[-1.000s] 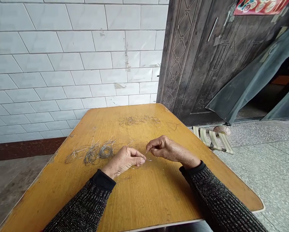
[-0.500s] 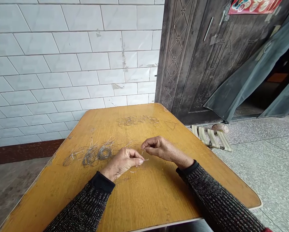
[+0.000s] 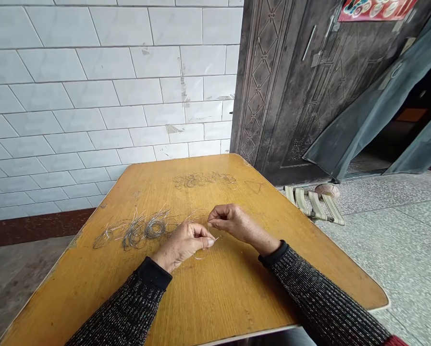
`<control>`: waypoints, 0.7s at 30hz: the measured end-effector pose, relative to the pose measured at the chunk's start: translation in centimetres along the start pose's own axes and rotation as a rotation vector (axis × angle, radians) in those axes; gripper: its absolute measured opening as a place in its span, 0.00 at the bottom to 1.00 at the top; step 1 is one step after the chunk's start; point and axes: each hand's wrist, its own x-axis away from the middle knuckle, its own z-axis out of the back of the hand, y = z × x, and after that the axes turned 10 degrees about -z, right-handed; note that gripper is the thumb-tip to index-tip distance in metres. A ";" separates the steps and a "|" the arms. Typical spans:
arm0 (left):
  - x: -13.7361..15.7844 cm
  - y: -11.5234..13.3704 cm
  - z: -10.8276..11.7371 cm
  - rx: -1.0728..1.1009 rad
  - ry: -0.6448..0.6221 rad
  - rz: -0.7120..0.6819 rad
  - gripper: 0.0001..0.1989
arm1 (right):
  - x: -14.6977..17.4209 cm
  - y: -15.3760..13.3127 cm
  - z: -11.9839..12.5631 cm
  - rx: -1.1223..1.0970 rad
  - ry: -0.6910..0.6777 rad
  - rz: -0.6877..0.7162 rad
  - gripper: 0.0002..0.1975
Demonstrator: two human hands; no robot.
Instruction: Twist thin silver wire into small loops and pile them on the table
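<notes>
Pinched between the thumb and fingers of my left hand (image 3: 187, 241) is a thin silvery wire (image 3: 201, 258), its loop hanging below the fingers and one end poking out past the thumb. My right hand (image 3: 233, 222) is closed just above and to the right, thumb against forefinger, gripping a strand of the same wire. Left of my left hand lie coils of grey wire (image 3: 155, 228) with loose ends sticking up. Farther back on the table are several small wire rings (image 3: 191, 180).
The wooden table (image 3: 215, 307) reaches to a white tiled wall (image 3: 103, 91). A bent wire piece (image 3: 254, 185) lies near its far right edge. Beyond stand a dark carved door (image 3: 273, 105) and a grey-green curtain (image 3: 363, 120). A low strapped stool (image 3: 314, 204) sits on the floor.
My right hand has shifted slightly left, closer above my left hand. The left hand stays nearly in place, still pinching the wire. The view has turned slightly.
</notes>
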 end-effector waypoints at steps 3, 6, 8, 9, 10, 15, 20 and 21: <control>-0.1 -0.3 0.0 0.013 0.020 -0.013 0.05 | -0.3 0.2 -0.5 -0.054 0.027 -0.008 0.04; -0.3 -0.6 0.0 0.060 0.026 -0.031 0.06 | -0.4 0.1 -0.7 -0.125 0.039 -0.017 0.04; -0.4 -0.8 0.0 0.114 0.050 -0.037 0.07 | -0.4 -0.3 -0.6 -0.233 0.032 -0.041 0.05; -0.5 -0.9 0.0 0.144 0.080 -0.037 0.07 | -0.4 -0.6 -0.6 -0.298 0.031 -0.052 0.06; -0.6 -1.0 0.1 0.173 0.122 -0.034 0.07 | -0.3 -0.8 -0.5 -0.365 0.033 -0.058 0.10; -0.7 -1.1 0.4 0.230 0.257 -0.028 0.06 | -0.1 -1.4 -0.4 -0.503 0.081 -0.071 0.15; -0.6 -0.7 0.3 0.086 0.201 -0.104 0.07 | -0.4 -1.1 -0.5 -0.485 0.089 -0.085 0.16; -0.6 -0.7 0.2 0.065 0.193 -0.115 0.07 | -0.4 -1.1 -0.5 -0.492 0.091 -0.095 0.17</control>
